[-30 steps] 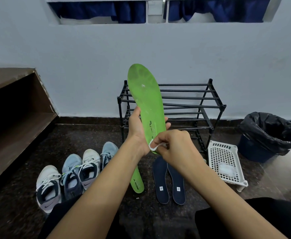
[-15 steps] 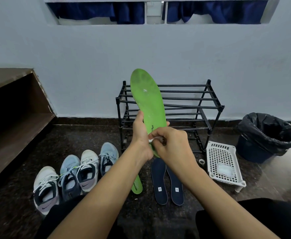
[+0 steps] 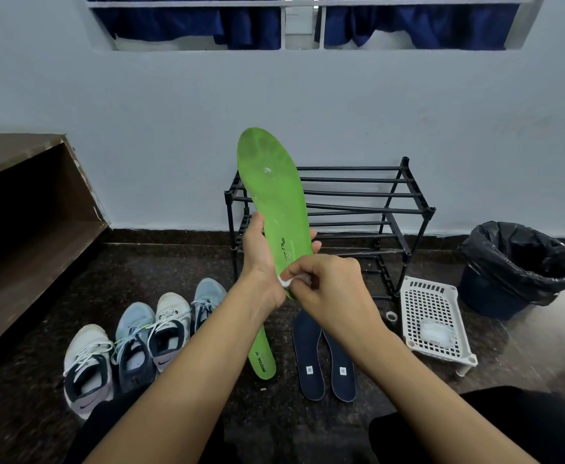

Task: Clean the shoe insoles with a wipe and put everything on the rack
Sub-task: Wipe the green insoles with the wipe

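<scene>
Two hands wipe a green insole held up in front of an empty black rack.

On the dark speckled floor (image 3: pixel 174 262) the rack (image 3: pixel 405 209) stands against the wall, with a bin (image 3: pixel 518 262) lined in black plastic to its right and a white slotted basket (image 3: pixel 431 306) between them, nearer the person. Four sneakers (image 3: pixel 168 326) sit in a row on the left. A pair of dark blue insoles (image 3: pixel 307 356) lies side by side on the floor below the hands, and a second green insole (image 3: pixel 262 356) lies just left of them. The green insole (image 3: pixel 274 189) stands nearly upright, toe end up. The left hand (image 3: pixel 261 252) grasps it round the middle from behind, while the right hand (image 3: pixel 328 283) pinches a small white wipe (image 3: pixel 286 282) against its heel end.
</scene>
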A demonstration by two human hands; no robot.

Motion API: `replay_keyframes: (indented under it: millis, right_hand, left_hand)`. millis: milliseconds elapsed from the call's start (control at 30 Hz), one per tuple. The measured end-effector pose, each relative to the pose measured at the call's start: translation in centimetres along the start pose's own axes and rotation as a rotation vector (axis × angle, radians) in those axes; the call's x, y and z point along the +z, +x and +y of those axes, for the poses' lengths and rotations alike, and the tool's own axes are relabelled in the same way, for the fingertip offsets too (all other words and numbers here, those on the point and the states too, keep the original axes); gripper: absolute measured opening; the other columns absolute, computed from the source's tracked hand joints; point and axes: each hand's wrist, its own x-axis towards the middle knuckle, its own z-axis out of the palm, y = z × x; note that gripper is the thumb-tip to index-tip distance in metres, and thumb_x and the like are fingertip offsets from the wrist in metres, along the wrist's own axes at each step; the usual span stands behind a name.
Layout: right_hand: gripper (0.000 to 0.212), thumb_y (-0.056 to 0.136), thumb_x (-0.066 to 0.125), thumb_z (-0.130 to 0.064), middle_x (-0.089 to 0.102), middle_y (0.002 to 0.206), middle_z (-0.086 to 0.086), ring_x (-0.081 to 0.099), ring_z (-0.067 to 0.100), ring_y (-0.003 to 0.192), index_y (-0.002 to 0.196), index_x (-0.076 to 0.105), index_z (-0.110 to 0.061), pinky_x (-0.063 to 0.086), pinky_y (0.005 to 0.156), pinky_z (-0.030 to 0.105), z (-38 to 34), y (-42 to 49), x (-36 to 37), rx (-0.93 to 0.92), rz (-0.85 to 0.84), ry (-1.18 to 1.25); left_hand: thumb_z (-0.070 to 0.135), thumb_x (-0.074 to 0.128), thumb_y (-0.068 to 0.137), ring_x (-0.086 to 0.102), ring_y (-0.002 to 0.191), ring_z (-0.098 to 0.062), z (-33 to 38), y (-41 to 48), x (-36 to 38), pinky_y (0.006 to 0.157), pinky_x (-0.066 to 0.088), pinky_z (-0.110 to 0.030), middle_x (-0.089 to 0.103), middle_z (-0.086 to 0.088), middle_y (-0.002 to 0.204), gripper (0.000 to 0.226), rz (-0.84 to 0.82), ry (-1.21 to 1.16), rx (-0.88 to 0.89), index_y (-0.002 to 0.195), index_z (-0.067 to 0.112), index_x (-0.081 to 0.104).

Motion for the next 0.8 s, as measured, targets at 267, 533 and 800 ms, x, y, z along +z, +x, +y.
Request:
replay_keyframes:
  millis: [267, 533, 800]
  right_hand:
    - [0.023, 0.084, 0.060, -0.006, 0.070, 0.093, 0.004, 0.065, 0.018, 0.082, 0.090, 0.075, -0.023, 0.047, 0.075, 0.016, -0.2, 0.3, -0.8, 0.051, -0.168, -0.127]
    - [0.031, 0.083, 0.049, 0.005, 0.058, 0.100, 0.004, 0.057, 0.024, 0.085, 0.097, 0.066, -0.016, 0.046, 0.067, 0.028, -0.7, -0.9, -0.4, 0.036, -0.239, -0.499]
    - [0.022, 0.082, 0.054, 0.002, 0.057, 0.100, 0.002, 0.051, 0.021, 0.100, 0.097, 0.065, -0.010, 0.049, 0.074, 0.035, -0.6, -0.3, -0.3, -0.038, -0.135, -0.499]
  left_hand:
    - [0.059, 0.033, 0.097, 0.066, 0.072, -0.033, 0.3, -0.6, 0.0, 0.074, 0.053, -0.037, 0.070, -0.020, 0.087, 0.067, -0.008, -0.005, -0.045, 0.102, 0.003, 0.069]
    - [0.063, 0.028, 0.098, 0.065, 0.076, -0.032, -0.1, -0.6, 0.0, 0.078, 0.053, -0.039, 0.069, -0.021, 0.092, 0.072, 0.036, 0.018, -0.048, 0.107, 0.003, 0.066]
    - [0.061, 0.029, 0.098, 0.063, 0.082, -0.031, -0.4, -0.9, 0.4, 0.077, 0.050, -0.036, 0.068, -0.021, 0.093, 0.069, 0.031, 0.026, -0.088, 0.105, 0.004, 0.068]
